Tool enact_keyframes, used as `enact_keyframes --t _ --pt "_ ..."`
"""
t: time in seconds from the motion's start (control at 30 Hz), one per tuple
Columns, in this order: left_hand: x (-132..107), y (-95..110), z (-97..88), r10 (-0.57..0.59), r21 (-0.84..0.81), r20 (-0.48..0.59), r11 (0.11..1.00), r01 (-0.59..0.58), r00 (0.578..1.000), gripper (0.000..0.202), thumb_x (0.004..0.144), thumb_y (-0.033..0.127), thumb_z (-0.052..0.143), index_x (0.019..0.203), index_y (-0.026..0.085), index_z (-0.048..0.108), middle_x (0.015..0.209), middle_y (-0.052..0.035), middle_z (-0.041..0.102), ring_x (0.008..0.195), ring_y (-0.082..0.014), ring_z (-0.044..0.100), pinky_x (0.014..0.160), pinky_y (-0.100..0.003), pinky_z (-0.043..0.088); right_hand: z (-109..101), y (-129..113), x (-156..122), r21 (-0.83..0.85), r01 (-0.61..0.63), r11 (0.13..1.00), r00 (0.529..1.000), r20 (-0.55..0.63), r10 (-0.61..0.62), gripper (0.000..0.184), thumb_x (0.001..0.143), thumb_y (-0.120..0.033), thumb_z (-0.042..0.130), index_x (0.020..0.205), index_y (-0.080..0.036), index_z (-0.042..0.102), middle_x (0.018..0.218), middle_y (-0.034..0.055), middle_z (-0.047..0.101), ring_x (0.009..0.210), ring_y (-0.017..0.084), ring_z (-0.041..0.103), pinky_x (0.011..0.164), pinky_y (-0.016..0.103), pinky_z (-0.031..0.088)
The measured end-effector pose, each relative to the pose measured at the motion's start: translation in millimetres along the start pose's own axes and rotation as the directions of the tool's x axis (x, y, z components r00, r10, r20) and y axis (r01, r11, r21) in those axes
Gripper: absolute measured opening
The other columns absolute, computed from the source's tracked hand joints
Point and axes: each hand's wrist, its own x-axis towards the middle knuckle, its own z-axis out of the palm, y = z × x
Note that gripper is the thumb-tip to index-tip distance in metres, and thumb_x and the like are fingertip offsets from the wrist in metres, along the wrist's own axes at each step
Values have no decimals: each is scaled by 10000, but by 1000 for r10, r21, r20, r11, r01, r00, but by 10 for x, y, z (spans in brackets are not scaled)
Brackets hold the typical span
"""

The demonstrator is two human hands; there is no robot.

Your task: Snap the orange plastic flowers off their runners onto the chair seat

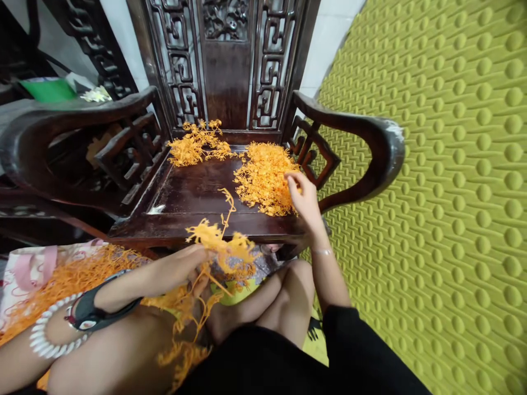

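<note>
- Across the lap, the left hand was closed around a tangled clump of orange strands, its fingers curled in, with loose ends trailing toward the bare thigh.
- Beside the left forearm lay a black strap with a loop of white beads; what it belonged to could not be told.
- Further left, a bag with pink handles held more orange strands.
- Just past the knees, the right hand reached over the chair seat, half open. Its fingertips touched a large orange pile, though any pinch could not be told. A thin bracelet circled the wrist.
- Farther along that seat, a smaller orange pile lay against the carved dark wooden armchair back.
- Beyond the right armrest spread an olive-green dimpled mat; a green folder sat past the left armrest.
</note>
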Motion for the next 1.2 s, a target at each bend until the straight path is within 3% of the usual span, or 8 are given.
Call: enact_keyframes --t 0.07,0.17,0.2,0.27,0.37,0.8,0.97,1.2 --pt "0 37 -9 -21 66 -16 998 22 1000 399 951 446 316 969 194 624 1016 -60 647 985 -215 580 802 -294 492 -419 -87 -394 215 73 974 881 444 -164 271 923 -362 451 990 -194 653 901 62 676 830 165 626 781 301 487" --pt "55 87 -18 -60 146 1 988 59 998 374 935 480 387 1042 214 628 1029 -36 629 890 -181 595 795 -276 499 -978 93 -1008 582 -24 813 368 761 -534 378 818 -440 619 1107 -200 661 936 91 698 841 202 660 758 329 520" --pt "90 100 -12 -84 140 33 987 79 996 380 930 491 402 1104 223 607 1049 -33 618 814 -162 599 744 -268 511 -1091 222 -1179 673 -75 736 440 685 -581 402 775 -533 631 1020 -221 694 824 69 703 734 192 661 688 318 528" --pt "175 126 17 -129 89 114 989 119 985 410 922 508 419 1187 228 559 1048 -33 599 670 -123 573 606 -243 510 -1187 500 -1438 630 -172 757 955 294 -27 503 735 -708 534 788 -235 693 659 45 652 582 171 606 570 307 505" --pt "297 177 72 -130 22 164 992 128 978 381 905 487 473 1127 197 583 972 -26 587 586 -89 530 505 -197 465 -1154 796 -1636 448 -435 781 866 -30 500 376 680 -567 702 839 -227 681 786 50 665 634 150 587 611 289 493" --pt "356 220 94 -58 -127 130 989 74 990 351 926 389 464 803 128 663 807 -28 637 519 -54 480 472 -159 388 -1078 1178 -1431 576 -561 595 714 -27 699 419 607 -499 734 890 -195 677 983 101 676 801 209 640 644 315 506" --pt "294 256 73 -59 -138 107 988 74 992 357 935 364 428 773 114 625 659 4 567 451 -49 434 446 -173 360 -934 1266 -1339 608 -446 657 578 -365 730 331 669 -528 608 798 -223 619 1064 92 656 923 224 635 706 346 508" --pt "268 260 62 -32 -82 98 996 40 995 395 940 403 414 745 120 608 638 2 552 482 -67 457 479 -187 389 -548 524 -1559 573 -481 663 872 230 433 360 710 -544 675 774 -190 689 806 85 685 784 211 640 781 351 502"
